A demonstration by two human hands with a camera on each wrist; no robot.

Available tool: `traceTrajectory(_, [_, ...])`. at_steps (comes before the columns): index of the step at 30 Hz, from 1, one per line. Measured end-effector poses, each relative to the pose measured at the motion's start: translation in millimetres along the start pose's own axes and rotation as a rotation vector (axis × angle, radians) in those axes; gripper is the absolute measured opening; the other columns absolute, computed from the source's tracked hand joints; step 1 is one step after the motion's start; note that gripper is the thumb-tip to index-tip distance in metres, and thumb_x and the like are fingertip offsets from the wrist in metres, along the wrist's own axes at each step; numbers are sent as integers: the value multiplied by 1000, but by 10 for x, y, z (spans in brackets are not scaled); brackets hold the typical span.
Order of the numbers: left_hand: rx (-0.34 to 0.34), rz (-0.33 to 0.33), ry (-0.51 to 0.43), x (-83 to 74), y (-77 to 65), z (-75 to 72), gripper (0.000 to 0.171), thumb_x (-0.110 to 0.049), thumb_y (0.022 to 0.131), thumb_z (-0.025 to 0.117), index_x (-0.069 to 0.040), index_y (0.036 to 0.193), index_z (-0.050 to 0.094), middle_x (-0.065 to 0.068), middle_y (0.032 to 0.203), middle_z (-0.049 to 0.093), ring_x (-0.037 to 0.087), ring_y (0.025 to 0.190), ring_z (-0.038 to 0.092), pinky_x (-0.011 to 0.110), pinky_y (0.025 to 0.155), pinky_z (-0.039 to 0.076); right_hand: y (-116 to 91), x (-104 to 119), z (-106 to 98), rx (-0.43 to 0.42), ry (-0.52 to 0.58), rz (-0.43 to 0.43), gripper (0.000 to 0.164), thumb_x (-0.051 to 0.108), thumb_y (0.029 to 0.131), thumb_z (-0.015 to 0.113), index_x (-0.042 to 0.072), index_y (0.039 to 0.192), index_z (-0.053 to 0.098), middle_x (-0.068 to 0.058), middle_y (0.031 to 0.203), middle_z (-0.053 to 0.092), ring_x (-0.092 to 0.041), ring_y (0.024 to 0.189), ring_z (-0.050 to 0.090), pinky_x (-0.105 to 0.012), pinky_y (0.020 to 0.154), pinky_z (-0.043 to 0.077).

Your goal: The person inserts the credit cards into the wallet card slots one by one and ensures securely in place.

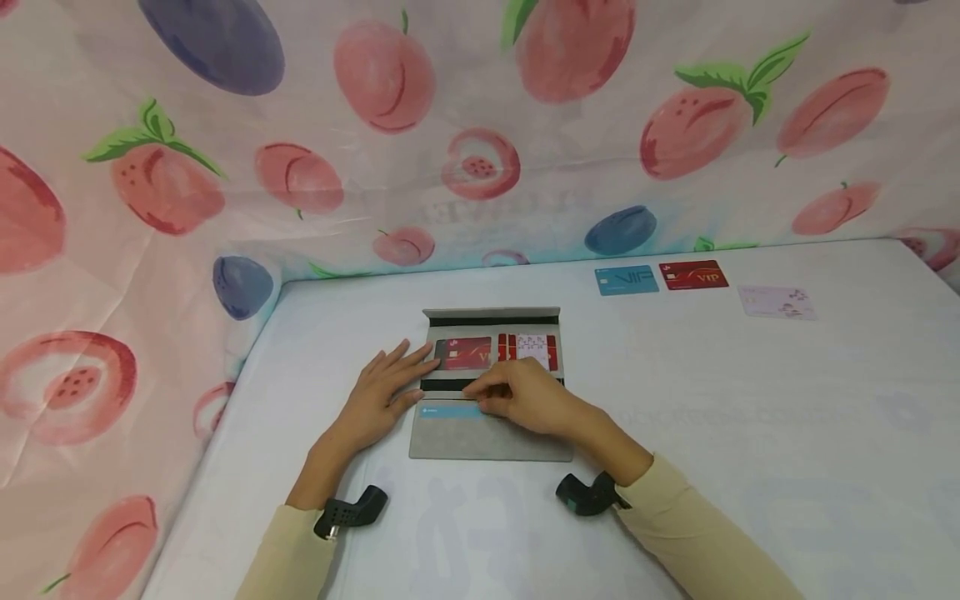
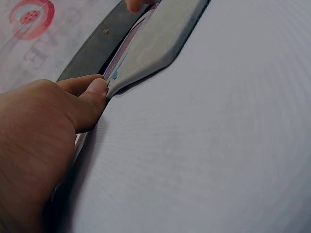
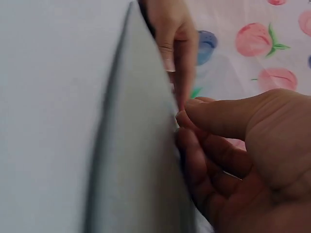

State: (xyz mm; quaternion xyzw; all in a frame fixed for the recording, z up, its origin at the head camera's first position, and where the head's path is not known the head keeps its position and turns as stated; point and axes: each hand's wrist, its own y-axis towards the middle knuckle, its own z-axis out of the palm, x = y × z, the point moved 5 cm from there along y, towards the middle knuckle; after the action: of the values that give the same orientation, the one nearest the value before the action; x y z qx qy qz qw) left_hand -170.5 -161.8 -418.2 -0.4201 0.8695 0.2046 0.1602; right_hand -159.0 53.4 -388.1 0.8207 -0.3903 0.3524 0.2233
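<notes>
A grey card wallet [image 1: 487, 442] lies unfolded on the white table. Its upper part holds a red VIP card [image 1: 461, 354] on the left, and red cards with a pale patterned one [image 1: 532, 346] on the right. A blue card [image 1: 450, 412] shows as a strip along the top of the lower pocket. My left hand [image 1: 382, 396] rests at the wallet's left edge with fingers extended, the thumb touching the pocket's corner in the left wrist view. My right hand [image 1: 528, 396] has its thumb and fingers pinched at the blue card's upper edge, covering the strip's right end.
Three loose cards lie at the back right: a blue VIP card [image 1: 627, 281], a red VIP card [image 1: 693, 275] and a pale pink card [image 1: 777, 302]. Behind the table hangs a fruit-printed cloth [image 1: 300, 233]. Black wrist cameras sit at both sleeves.
</notes>
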Motion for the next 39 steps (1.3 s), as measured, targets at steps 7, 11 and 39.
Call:
traceTrajectory(7, [-15,12,1,-18,3,-12,45,-20,94,60,-14,138,53,6,149,40,34,141,21,56,112,10,-84,-40,-480,-147,-4,27,16,14,90,69,14,104,75,5,94,69,-11,78,58,-30,69,51])
traceTrajectory(11, [-19,18,2,-30,-1,-17,46,-19,94,61,-13,138,53,7,149,40,36,141,22,57,112,10,-223,-187,-807,-233,-29,68,13,15,89,69,13,101,74,6,92,68,-14,84,58,-34,74,51])
traceTrajectory(39, [-16,-6,9,-11,-5,-9,45,-21,94,61,-15,138,54,4,149,39,33,142,20,54,113,9,-1443,-1434,-2179,-615,-206,529,50,46,95,54,10,130,59,-17,125,57,-37,117,50,-23,89,47])
